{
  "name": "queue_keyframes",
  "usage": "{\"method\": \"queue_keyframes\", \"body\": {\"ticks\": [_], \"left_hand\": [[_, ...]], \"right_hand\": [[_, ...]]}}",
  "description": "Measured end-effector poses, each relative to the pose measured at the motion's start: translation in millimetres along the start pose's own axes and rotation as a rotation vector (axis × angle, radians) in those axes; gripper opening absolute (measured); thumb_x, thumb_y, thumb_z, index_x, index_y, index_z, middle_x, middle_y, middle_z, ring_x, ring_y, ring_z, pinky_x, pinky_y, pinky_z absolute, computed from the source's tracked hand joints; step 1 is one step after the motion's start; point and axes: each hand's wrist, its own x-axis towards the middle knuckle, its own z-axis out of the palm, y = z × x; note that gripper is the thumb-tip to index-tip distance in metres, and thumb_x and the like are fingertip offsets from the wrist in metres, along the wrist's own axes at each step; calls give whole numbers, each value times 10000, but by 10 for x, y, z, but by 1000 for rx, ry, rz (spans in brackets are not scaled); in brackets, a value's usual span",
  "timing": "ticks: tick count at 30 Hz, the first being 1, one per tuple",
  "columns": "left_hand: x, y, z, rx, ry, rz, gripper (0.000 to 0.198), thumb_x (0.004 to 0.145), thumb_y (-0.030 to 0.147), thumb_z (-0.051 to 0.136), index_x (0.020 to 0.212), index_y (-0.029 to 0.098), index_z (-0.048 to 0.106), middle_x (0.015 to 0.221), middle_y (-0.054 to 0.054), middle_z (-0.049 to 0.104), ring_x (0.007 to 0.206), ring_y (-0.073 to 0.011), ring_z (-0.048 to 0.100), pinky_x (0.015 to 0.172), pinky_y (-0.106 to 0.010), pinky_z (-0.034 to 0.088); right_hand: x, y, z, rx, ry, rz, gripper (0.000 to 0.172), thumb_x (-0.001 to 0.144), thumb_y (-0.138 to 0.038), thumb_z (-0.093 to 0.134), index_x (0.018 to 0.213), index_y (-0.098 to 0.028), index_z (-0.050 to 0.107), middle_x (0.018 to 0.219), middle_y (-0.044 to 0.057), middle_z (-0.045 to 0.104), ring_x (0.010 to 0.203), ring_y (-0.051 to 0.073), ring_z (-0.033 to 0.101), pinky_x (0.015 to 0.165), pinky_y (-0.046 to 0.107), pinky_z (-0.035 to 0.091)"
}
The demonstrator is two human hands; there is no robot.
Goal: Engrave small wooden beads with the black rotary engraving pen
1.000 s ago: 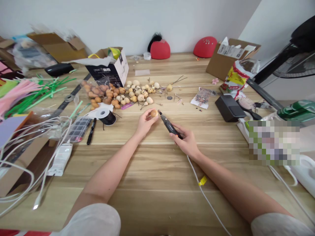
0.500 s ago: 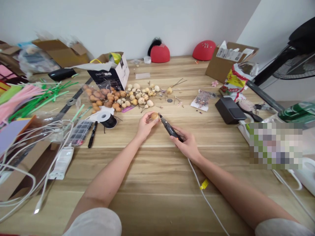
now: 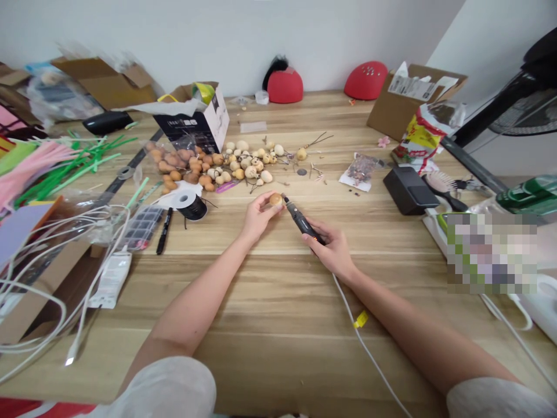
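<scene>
Between the fingertips of my left hand (image 3: 257, 219) is a small round tan gourd (image 3: 275, 200). My right hand (image 3: 333, 249) grips a black rotary tool (image 3: 301, 222), its tip pointing up and left at the gourd's right side. Whether the tip touches the gourd I cannot tell. A small orange light glows on the tool, and a white cord (image 3: 348, 310) with a yellow tag runs from it toward the front edge. Behind my hands lie several pale little gourds (image 3: 251, 172) and a plastic bag of browner ones (image 3: 174, 161).
Left of my hands stand a spool of black cord (image 3: 195, 208), a black marker (image 3: 164, 231), a compartment box (image 3: 143, 225) and tangled white cables (image 3: 82, 296). To the right are a bag of small beads (image 3: 359, 172), a black box (image 3: 409, 190) and a hairbrush (image 3: 448, 194).
The view has tilted down slightly, so the table's front edge shows. Both hands keep nearly the same pose, with the gourd and the rotary tool still held close together.
</scene>
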Motion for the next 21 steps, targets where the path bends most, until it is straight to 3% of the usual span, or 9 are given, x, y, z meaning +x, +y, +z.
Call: {"method": "queue_keyframes", "body": {"ticks": [10, 17, 21], "left_hand": [[7, -11, -4, 11, -4, 4, 663, 579, 400, 888, 1162, 160, 685, 1221, -118, 711, 945, -210, 698, 854, -354, 560], [12, -14, -4, 2, -6, -3, 628, 587, 386, 886, 1142, 161, 694, 1168, -111, 723, 910, -205, 699, 870, -378, 552], [20, -26, -9, -20, -14, -12, 634, 604, 387, 881, 1165, 162, 688, 1177, -116, 720, 899, -209, 710, 890, -396, 547]], "right_hand": [[-7, 20, -16, -54, -23, -73, 474, 779, -342, 702, 1212, -152, 733, 1188, 88, 752, 1081, 314, 717, 943, 420, 586], [-2, 35, -17, -60, -22, -64, 482, 778, -363, 704, 1216, -165, 733, 1229, 79, 734, 1065, 312, 720, 916, 426, 596], [0, 24, -16, -54, -3, -27, 533, 774, -381, 695, 1244, -130, 715, 1206, 103, 741, 983, 301, 743, 827, 404, 624]]}}
